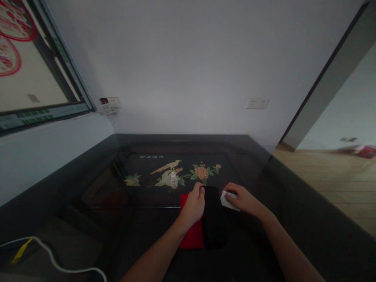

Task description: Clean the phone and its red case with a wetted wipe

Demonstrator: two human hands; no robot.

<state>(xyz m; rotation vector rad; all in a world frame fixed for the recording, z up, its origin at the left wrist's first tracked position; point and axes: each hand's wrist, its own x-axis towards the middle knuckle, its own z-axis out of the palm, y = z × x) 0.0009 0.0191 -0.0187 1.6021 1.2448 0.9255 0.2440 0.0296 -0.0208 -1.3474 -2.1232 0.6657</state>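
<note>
Between five and six o'clock in view, a flat black object [215, 221] against a dark tabletop [293, 219].
Around its centre: at half past ten, a small white bottle [174, 181] stands upright; at nine, a flat red item [192, 237] lies partly hidden behind the left hand [194, 202], which at ten grasps the black object's edge; at two, a white sheet [226, 203] is pinched in the right hand [239, 198].

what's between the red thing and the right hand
In the head view, a black object lies there, the left hand gripping its upper left edge.
</note>
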